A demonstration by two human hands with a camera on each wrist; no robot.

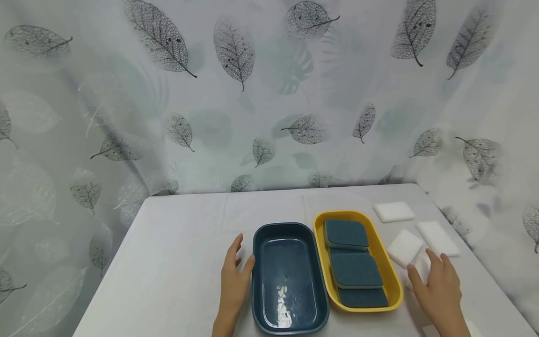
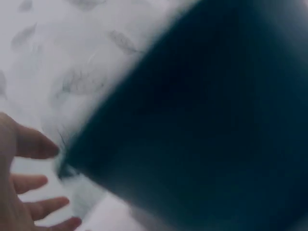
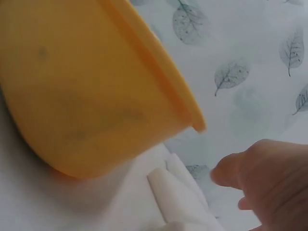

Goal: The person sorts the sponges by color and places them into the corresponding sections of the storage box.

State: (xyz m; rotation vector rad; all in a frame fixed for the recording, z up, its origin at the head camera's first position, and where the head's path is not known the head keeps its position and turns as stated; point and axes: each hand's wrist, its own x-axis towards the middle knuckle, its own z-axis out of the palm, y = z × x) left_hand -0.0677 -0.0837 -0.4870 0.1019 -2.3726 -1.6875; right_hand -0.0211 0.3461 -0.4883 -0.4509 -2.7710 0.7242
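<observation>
In the head view, an empty dark blue tray point(image 1: 288, 262) lies on the table. My left hand point(image 1: 236, 276) is at its left side, fingers spread, thumb right at the rim, nothing in the grasp. To the right stands a yellow tray point(image 1: 393, 285) holding dark teal sponge pads point(image 1: 357, 270). My right hand point(image 1: 440, 285) hovers beside its right side, fingers loosely spread, holding nothing. Around that hand lie several white sponge blocks point(image 1: 405, 247), one partly hidden under the fingers. The right wrist view shows the yellow tray's outer wall point(image 3: 96, 96) near the thumb.
A white cloth covers the table point(image 1: 181, 262). Farther back on the right lie other white blocks, one flat at the back point(image 1: 394, 211) and one near the right edge point(image 1: 439, 238). Behind the table hangs a leaf-patterned curtain point(image 1: 261, 103).
</observation>
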